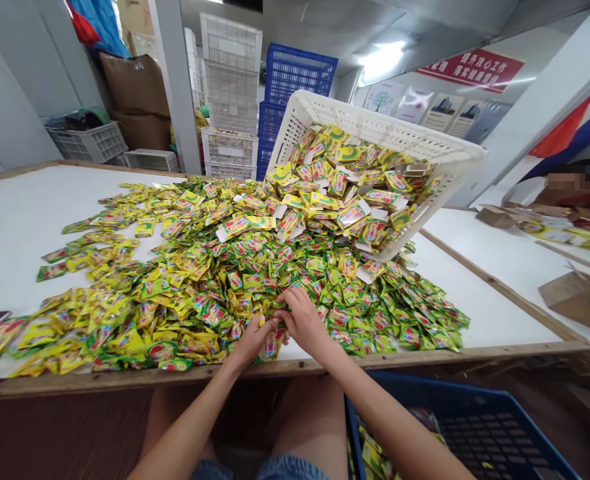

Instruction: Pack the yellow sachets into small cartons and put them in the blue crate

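Note:
My left hand [255, 339] and my right hand [303, 321] meet near the table's front edge, fingers bent and closed. Between them is a small green and red printed packet [273, 345], pinched by both hands; the fingers cover part of it. Around them spreads a thick heap of similar green and yellow packets [215, 267]. Right behind the heap, a white plastic basket [425, 137] lies tipped toward me. Small yellow printed boxes [325, 193] spill from it onto the packets, some with white flaps standing up.
A blue crate [479, 407] with packets inside stands below the table at my right. The white table [5, 200] has a wooden rim. Cardboard boxes [579, 300] lie on another table at right, near a person. Stacked white crates [231, 80] and blue crates [297, 73] stand behind.

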{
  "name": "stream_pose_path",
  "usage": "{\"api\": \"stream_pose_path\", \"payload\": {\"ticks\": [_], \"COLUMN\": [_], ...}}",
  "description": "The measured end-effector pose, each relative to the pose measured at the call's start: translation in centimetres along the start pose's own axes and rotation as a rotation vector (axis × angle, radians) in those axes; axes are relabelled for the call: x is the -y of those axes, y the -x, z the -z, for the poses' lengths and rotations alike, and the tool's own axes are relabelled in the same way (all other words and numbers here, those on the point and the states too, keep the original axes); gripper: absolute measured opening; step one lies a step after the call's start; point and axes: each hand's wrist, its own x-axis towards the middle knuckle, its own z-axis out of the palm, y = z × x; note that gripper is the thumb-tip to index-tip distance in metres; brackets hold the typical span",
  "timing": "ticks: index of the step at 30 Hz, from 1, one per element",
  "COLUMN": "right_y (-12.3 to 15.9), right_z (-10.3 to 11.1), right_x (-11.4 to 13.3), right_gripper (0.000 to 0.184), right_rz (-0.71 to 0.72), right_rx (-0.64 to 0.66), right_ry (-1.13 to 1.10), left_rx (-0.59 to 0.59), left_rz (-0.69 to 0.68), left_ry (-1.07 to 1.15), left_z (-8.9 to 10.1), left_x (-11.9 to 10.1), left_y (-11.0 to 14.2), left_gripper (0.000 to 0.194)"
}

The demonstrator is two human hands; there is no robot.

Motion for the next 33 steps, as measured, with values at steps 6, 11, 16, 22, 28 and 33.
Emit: {"api": "stream_pose_path", "payload": {"ticks": [6,11,16,22,28,33], "right_y": [0.0,0.2,0.9,1.9,3.0,4.6], "right_z": [0.2,-0.2,-0.4,-0.5,-1.6,-3.3], "right_x": [-0.8,-0.7,-0.4,-0.2,-0.1,-0.1], "right_gripper": [0.011,0.016,0.009,0.014,0.015,0.022], "right_rz": [-0.066,-0.092,-0.052,-0.059,-0.135,-0.305], "right_rx": [0.008,-0.044,0.01,0.019,0.092,-0.115], "right_ry": [-0.036,0.008,0.056,0.059,-0.133,-0.565], "left_rx": [-0.098,-0.045,-0.071,-0.045,-0.039,-0.098], "left_rz": [-0.07,-0.111,-0.124,-0.125,-0.088,-0.044], "left_ry": [-0.089,-0.11,-0.127,-0.105,-0.062,-0.053], "left_z": [0.1,0.2,0.4,0.4,0.9,0.9], "left_x": [1.0,1.4,1.3,1.4,1.5,1.3], "left_y": [-0.3,-0.1,-0.1,0.4,1.0,1.4], "left_gripper": [0.027,0.032,0.033,0.04,0.039,0.041]}}
